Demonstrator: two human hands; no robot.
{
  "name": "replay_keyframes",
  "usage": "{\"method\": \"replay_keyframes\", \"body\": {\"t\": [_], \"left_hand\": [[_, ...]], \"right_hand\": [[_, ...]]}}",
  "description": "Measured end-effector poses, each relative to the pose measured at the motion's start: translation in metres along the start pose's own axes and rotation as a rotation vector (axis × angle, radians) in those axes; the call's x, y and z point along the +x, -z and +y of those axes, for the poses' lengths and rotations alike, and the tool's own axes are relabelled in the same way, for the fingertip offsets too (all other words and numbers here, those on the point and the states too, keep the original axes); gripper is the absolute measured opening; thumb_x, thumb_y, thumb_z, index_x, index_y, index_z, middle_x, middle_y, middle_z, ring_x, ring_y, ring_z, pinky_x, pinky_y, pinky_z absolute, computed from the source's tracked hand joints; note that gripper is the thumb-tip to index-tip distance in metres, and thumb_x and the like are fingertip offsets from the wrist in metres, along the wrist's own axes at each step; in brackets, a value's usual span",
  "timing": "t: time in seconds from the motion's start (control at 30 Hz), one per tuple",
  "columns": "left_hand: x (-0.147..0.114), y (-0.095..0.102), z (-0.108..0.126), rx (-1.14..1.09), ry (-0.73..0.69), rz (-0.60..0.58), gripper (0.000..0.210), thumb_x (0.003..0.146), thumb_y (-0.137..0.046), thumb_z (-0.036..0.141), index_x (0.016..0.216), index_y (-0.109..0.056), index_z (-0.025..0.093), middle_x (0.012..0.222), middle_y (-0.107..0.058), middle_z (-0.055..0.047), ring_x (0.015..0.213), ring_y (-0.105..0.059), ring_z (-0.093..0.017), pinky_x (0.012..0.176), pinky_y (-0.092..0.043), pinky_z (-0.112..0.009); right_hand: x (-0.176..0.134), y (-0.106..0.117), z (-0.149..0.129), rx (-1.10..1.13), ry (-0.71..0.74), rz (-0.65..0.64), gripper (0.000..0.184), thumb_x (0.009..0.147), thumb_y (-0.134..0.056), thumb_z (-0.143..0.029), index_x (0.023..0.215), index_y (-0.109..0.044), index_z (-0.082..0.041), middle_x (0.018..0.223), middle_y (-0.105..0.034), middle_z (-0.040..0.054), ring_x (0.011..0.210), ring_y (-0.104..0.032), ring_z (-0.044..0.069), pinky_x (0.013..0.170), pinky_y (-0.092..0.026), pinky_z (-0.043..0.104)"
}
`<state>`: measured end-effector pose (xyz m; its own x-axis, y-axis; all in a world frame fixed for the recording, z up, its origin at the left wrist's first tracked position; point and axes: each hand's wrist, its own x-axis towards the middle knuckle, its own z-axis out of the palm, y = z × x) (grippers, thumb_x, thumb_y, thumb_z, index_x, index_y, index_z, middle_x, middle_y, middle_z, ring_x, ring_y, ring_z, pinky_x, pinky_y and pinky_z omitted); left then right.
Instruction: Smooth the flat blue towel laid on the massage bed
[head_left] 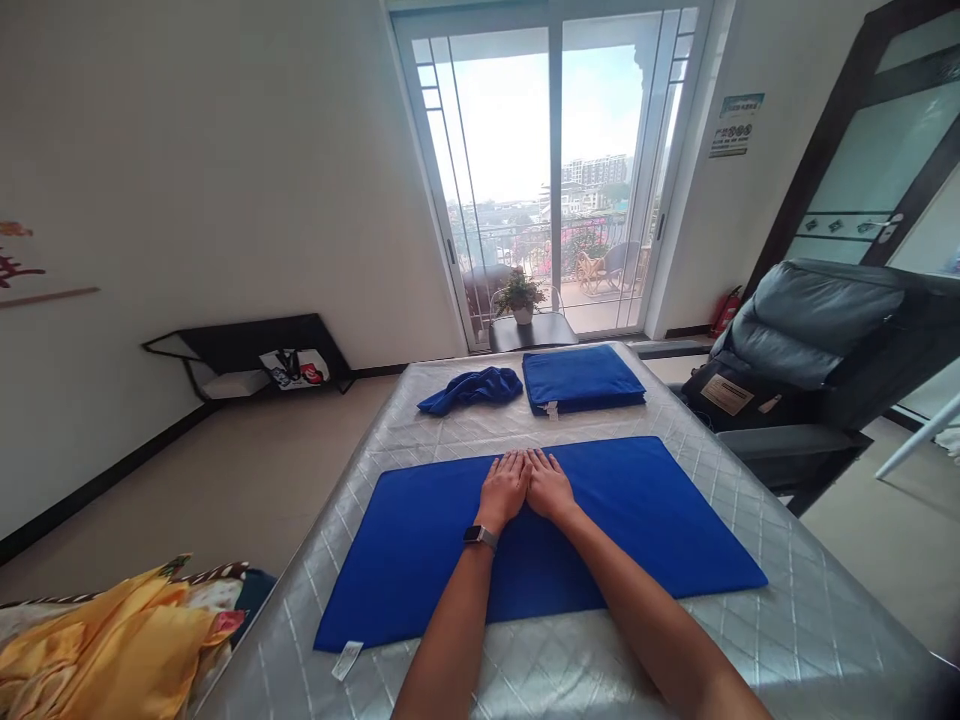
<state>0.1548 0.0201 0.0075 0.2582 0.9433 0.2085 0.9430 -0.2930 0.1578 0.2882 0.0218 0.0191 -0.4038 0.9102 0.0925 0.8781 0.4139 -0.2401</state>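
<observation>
A blue cloth (pixel 637 530), which looks like a towel, lies spread flat across the quilted silver mattress (pixel 555 665), a white tag at its near left corner. Both hands rest palm down on its middle, side by side and touching. My left hand (pixel 505 490), with a watch on the wrist, has its fingers stretched out. My right hand (pixel 549 485) also lies flat, fingers extended. Beyond them, a folded stack of blue cloths (pixel 583 378) sits at the far end. A crumpled blue cloth (pixel 472 388) lies to the left of that stack.
A grey recliner (pixel 810 340) with a dark bag stands to the right. Yellow fabric (pixel 112 640) is heaped at the lower left. Past the mattress are a potted plant (pixel 520 295) on a chair and a sliding glass door (pixel 555 180). A black rack (pixel 255 350) stands by the left wall.
</observation>
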Motion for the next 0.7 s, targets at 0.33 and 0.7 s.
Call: {"method": "replay_keyframes", "body": {"t": [0.33,0.7], "left_hand": [[-0.064,0.039,-0.150,0.134,0.312,-0.114,0.060,0.104,-0.022,0.050,0.157,-0.032,0.023,0.164,-0.029,-0.008,0.152,-0.023,-0.026,0.124,-0.018,-0.050],[-0.093,0.038,-0.226,0.143,0.512,-0.061,0.066,0.103,-0.020,0.053,0.157,-0.030,0.017,0.164,-0.027,-0.013,0.151,-0.026,-0.029,0.122,-0.023,-0.052]], "right_hand": [[-0.039,0.034,0.144,-0.139,-0.347,-0.028,0.064,0.103,-0.021,-0.041,0.158,-0.029,-0.011,0.165,-0.026,0.0087,0.153,-0.018,0.022,0.124,-0.013,0.044],[-0.066,0.038,0.227,-0.209,-0.542,0.019,0.067,0.103,-0.016,-0.042,0.159,-0.025,-0.007,0.165,-0.025,0.0108,0.152,-0.021,0.024,0.124,-0.017,0.042]]}}
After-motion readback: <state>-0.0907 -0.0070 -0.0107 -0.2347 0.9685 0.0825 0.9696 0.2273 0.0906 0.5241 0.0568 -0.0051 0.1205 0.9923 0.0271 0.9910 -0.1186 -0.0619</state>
